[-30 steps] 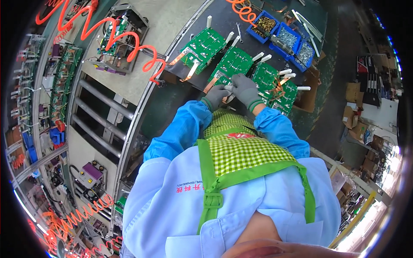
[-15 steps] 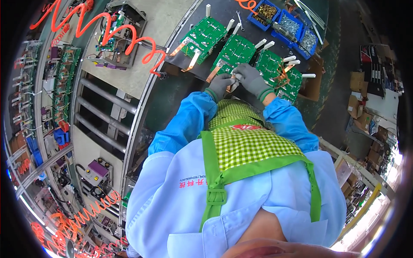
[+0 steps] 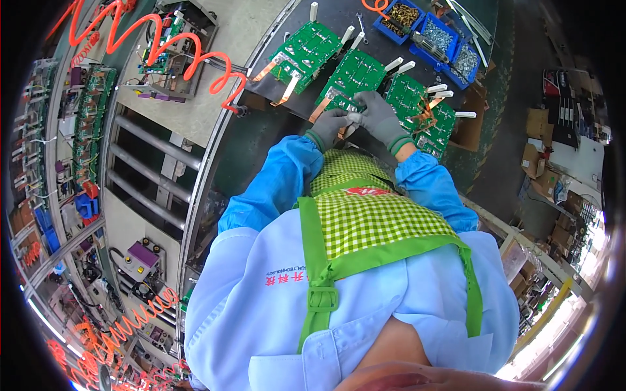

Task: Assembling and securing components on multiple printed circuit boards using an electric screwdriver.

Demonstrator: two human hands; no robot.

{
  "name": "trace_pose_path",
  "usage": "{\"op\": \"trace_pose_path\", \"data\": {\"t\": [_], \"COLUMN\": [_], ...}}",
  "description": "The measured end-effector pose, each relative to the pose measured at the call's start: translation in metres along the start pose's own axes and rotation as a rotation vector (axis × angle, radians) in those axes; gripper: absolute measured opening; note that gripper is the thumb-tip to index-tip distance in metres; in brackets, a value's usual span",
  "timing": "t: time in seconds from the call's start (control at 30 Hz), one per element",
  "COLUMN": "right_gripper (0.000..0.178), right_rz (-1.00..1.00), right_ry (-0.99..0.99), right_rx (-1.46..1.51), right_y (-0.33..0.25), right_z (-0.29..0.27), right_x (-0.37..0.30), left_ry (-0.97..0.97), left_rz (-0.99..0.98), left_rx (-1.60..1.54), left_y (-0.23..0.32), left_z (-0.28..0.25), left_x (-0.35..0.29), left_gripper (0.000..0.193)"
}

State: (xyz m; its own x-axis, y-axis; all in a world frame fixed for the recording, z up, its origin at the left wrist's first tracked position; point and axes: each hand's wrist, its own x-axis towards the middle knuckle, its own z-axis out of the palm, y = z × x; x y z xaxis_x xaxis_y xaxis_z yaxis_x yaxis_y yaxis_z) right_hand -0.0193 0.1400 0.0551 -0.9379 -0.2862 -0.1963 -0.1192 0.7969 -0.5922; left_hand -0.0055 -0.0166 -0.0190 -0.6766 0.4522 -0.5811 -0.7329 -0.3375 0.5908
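Observation:
In grey gloves, my left hand [image 3: 330, 125] and my right hand [image 3: 381, 119] meet over the table's near edge. Between their fingertips is a small copper strip [image 3: 343, 133] with a pale part, mostly covered by the gloves. Both hands are closed on it. Just beyond them lies a green circuit board [image 3: 353, 77] with white posts and a copper strip at its near corner. To its left is another green board [image 3: 308, 49] with two copper strips sticking out. On the right sit further green boards [image 3: 405, 99], with copper pieces [image 3: 425, 116] bunched on top.
Blue bins [image 3: 437, 38] of brass-coloured and silver fasteners stand at the far right of the table, with a tool [image 3: 430, 49] lying across them. A wrench [image 3: 362, 30] lies behind the boards. An orange coiled hose [image 3: 191, 58] hangs at left above a roller conveyor [image 3: 156, 153].
The view has shifted slightly. Both hands stay together at the small strip, and my right fingers have changed position a little. The boards have not visibly moved.

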Motion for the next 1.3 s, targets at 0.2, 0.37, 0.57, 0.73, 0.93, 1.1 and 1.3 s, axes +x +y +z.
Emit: {"op": "trace_pose_path", "data": {"t": [0.2,0.37,0.57,0.73,0.93,1.1,1.3], "right_gripper": [0.025,0.027,0.029,0.020,0.013,0.015,0.017], "right_rz": [-0.105,-0.066,-0.102,-0.183,0.015,-0.084,0.022], "right_ry": [0.051,0.139,0.031,0.316,0.671,0.455,0.426], "right_rx": [-0.223,-0.043,-0.136,-0.050,0.056,0.260,0.095], "right_y": [0.004,0.008,0.000,0.011,0.054,0.076,0.104], "right_z": [0.010,0.008,0.002,-0.040,-0.109,-0.112,-0.132], "right_x": [0.006,-0.004,-0.012,-0.054,-0.084,-0.091,-0.090], "left_ry": [-0.027,-0.041,-0.025,-0.152,-0.080,0.074,0.104], "left_rz": [-0.019,-0.024,-0.030,-0.110,-0.152,-0.128,-0.066], "left_rx": [-0.157,-0.140,-0.084,-0.197,-0.373,-0.463,-0.316], "left_y": [-0.005,-0.011,-0.005,0.002,-0.038,-0.081,-0.086], "left_z": [-0.002,-0.008,-0.008,-0.010,-0.040,-0.010,0.067], "left_x": [-0.001,0.009,0.001,-0.003,-0.029,-0.044,-0.042], "left_gripper": [0.021,0.022,0.023,0.027,0.032,0.033,0.035]}}
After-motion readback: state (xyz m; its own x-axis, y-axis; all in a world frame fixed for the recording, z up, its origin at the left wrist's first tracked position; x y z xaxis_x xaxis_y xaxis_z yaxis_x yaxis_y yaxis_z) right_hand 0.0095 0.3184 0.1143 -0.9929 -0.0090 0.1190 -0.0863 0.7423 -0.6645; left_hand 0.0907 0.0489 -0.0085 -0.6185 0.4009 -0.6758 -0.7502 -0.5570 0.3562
